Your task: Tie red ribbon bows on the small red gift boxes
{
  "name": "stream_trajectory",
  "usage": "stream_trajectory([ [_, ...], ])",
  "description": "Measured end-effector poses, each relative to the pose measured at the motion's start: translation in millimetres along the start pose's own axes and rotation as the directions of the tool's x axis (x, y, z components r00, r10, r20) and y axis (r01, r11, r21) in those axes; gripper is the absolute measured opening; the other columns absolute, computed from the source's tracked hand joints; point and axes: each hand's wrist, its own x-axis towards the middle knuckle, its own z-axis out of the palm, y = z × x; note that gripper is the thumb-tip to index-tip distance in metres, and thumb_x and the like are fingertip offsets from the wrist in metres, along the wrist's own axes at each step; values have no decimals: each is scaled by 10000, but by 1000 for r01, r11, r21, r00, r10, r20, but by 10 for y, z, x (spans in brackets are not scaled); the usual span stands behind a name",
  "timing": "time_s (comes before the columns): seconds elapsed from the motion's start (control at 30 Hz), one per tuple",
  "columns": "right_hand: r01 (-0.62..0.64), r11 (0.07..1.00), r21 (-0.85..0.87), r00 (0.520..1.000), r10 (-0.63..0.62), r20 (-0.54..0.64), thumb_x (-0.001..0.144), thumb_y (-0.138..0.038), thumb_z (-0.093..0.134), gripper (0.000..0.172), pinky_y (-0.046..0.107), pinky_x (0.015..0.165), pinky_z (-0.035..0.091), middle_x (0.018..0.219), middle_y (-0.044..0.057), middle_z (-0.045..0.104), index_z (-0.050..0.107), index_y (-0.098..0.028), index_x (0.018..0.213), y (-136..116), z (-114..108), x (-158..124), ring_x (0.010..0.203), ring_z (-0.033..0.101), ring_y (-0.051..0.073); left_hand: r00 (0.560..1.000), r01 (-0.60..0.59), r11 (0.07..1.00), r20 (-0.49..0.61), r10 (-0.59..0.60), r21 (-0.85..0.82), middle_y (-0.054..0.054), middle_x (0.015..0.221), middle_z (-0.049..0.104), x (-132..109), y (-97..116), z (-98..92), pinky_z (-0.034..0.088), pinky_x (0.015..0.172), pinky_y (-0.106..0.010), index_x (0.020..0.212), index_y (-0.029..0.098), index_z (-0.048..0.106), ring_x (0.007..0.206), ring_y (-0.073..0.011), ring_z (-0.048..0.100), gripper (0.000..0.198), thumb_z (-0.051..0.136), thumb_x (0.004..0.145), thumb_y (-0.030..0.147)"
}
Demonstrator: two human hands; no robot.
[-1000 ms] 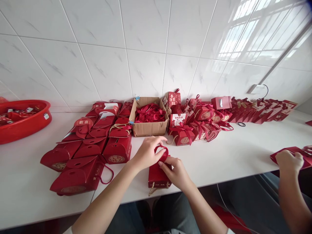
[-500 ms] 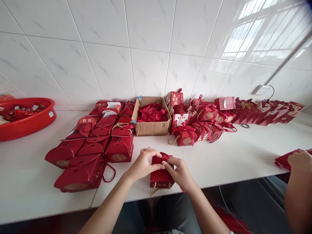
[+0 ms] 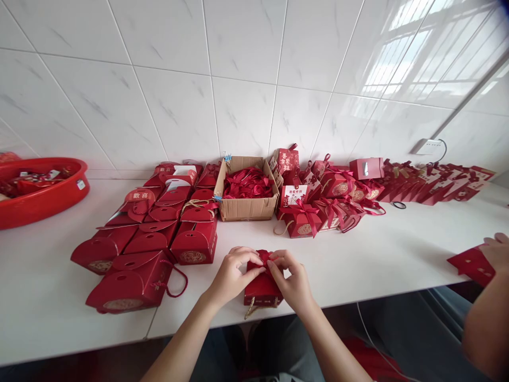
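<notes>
A small red gift box (image 3: 262, 289) with a twisted gold cord handle sits at the table's front edge before me. On its top lies a red ribbon (image 3: 264, 257), gathered into what looks like a bow. My left hand (image 3: 237, 271) pinches the ribbon from the left, thumb and fingers closed. From the right, my right hand (image 3: 289, 275) pinches it too, its fingertips almost meeting the left ones. The fingers partly cover the ribbon, so the knot's shape is hard to make out.
Several red boxes (image 3: 153, 241) stand to the left, beside a cardboard box (image 3: 247, 208) of red ribbons. Ribboned boxes (image 3: 304, 225) stand right of it. A red basin (image 3: 47, 199) is far left. At the right edge, a co-worker's hand (image 3: 497, 252) holds a red folded piece (image 3: 473, 263).
My right hand has shifted slightly right and its fingers have spread a little at the ribbon. The co-worker's hand has moved up and right on the red piece.
</notes>
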Motion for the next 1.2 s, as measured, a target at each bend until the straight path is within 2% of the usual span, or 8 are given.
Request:
stream_trajectory([
  [0.1,84,991,-105,996,-83,19,889,-273,510,200,305,676,491,811,58,708,686,-202,951,-55,-17,-25,698,603,172,1000,8,1000,15,-8,23,-45,910,686,-12,9,-3,470,899,-368,809,220,686,950,-205,617,63,647,792,174],
  [0.3,208,950,-233,978,-203,46,852,-214,554,275,371,793,514,958,100,652,694,-212,1089,-56,-33,-86,888,585,224,998,35,999,43,-37,35,-32,833,664,39,45,-18,480,845,-344,795,210,670,857,-189,614,52,630,822,231],
  [0.5,116,957,-268,989,-135,-53,870,-216,549,210,393,816,498,918,93,616,753,-240,913,25,-5,-94,894,553,231,985,-22,997,171,9,75,-14,837,674,83,74,-98,477,832,-319,865,238,692,866,-175,602,79,620,840,218],
  [0.67,-26,986,-165,997,14,-76,845,-291,594,159,458,941,443,1093,99,608,748,-254,829,20,-15,-80,1068,528,274,985,-140,979,120,123,146,-21,821,699,97,74,-90,494,780,-327,842,220,683,836,-176,595,167,562,843,105],
  [0.8,-114,990,-84,993,111,-32,839,-339,595,185,499,1032,367,1302,107,541,725,-228,768,40,-41,-56,1239,456,301,976,-211,973,77,204,99,-33,831,727,110,39,-35,513,737,-327,851,215,678,797,-173,611,181,526,866,117],
  [0.97,-134,989,-56,985,139,99,882,-403,519,286,538,1121,202,1485,97,378,703,-210,777,56,-35,-61,1432,181,302,992,-111,993,50,113,-42,-32,823,701,104,-10,74,516,768,-303,849,212,665,808,-160,635,147,529,875,160],
  [1.1,-206,974,96,976,198,91,890,-466,495,374,473,1081,318,1514,104,325,689,-187,734,51,19,-83,1400,276,307,999,14,997,-33,-16,-70,-35,900,643,51,15,92,502,729,-278,978,200,577,784,-142,607,110,551,872,216],
  [1.2,-231,962,143,973,228,41,879,-494,503,408,431,1024,394,1519,108,310,663,-177,679,26,62,-102,1354,360,315,1000,-6,999,-10,6,-44,-30,882,606,-15,76,42,485,743,-282,918,197,558,803,-146,575,57,543,882,239],
])
